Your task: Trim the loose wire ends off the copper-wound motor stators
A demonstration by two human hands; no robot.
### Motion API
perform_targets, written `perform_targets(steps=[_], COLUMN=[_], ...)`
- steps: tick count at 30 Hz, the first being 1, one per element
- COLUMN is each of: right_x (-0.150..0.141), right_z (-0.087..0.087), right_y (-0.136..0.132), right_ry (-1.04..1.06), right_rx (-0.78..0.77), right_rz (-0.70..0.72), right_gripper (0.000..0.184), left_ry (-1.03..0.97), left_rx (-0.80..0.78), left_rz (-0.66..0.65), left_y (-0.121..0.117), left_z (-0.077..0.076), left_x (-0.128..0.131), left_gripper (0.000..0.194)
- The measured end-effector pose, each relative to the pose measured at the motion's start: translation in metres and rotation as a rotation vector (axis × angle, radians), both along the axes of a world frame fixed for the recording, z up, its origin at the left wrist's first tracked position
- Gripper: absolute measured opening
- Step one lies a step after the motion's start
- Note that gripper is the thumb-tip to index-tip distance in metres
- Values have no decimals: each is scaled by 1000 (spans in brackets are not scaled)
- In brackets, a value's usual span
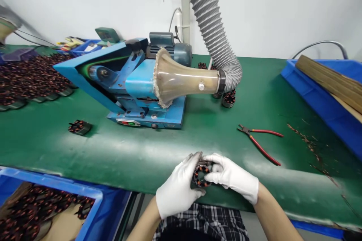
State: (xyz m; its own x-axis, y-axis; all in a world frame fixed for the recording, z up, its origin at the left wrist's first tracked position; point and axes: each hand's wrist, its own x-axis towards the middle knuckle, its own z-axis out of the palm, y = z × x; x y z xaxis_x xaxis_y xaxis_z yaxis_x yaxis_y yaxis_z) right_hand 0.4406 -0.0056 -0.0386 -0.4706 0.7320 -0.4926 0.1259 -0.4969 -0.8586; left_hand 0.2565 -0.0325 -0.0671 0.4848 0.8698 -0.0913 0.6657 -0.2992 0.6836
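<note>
A ring-shaped motor stator (200, 183) with black insulation and copper windings is at the table's front edge, its round opening facing up towards me. My left hand (179, 186), in a white glove, curves around its left side, fingers at the far rim and thumb near the front. My gloved right hand (230, 176) grips the right side, with fingertips at the ring's inner edge. Dark smudges mark the glove fingertips. To the right lie red-handled cutting pliers (260, 140) with their handles spread, touched by neither hand.
A blue belt-driven machine (152, 83) with a tan funnel (183, 77) and grey hose (212, 19) stands ahead. One stator (80, 127) lies left; many more (31, 75) are massed behind. Blue bins (96, 196) (316, 98) flank me. Copper wire scraps (311, 145) litter the right.
</note>
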Motion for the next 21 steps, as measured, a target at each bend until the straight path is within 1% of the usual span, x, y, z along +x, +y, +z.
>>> perform_targets(steps=[2,4,6,7,10,11,12,13,14,15,16,17,18,19,20,21], right_x=[-4,-9,-11,-11,-2,3,7,11,13,13,12,8,3,-2,-7,-12], right_z=[-4,-10,-15,-17,-16,-14,-11,-7,-2,2,5,8,10,10,10,9], right_y=[-3,-8,-14,-16,-19,-19,-19,-20,-21,-24,-27,-30,-34,-36,-38,-38], right_ry=[35,53,108,174,460,523,542,508,415,271,93,-97,-287,-466,-624,-753], right_rx=[61,82,48,8,-106,-98,-50,30,120,209,295,375,461,553,650,737], right_rz=[-85,-227,-425,-532,-812,-891,-955,-978,-941,-832,-666,-460,-256,-79,58,160], right_gripper=[22,14,16,19,27,28,28,26,23,20,21,27,38,49,57,62], left_ry=[13,22,17,8,-10,0,20,47,81,117,150,179,204,222,227,219], left_rx=[49,113,186,225,302,306,307,308,308,312,323,333,342,348,352,352], left_rz=[26,68,74,60,39,54,78,105,136,168,195,214,222,219,203,183], left_y=[0,0,-1,-1,-1,0,-1,-2,-3,-4,-6,-8,-10,-12,-13,-13], left_z=[-1,-3,-4,-4,-2,-1,-2,-2,-3,-4,-4,-4,-4,-3,-2,-1], left_x=[-1,2,5,7,9,9,9,9,8,8,7,6,5,4,3,3], left_gripper=[93,91,86,82,72,69,67,66,64,61,57,53,51,53,61,72])
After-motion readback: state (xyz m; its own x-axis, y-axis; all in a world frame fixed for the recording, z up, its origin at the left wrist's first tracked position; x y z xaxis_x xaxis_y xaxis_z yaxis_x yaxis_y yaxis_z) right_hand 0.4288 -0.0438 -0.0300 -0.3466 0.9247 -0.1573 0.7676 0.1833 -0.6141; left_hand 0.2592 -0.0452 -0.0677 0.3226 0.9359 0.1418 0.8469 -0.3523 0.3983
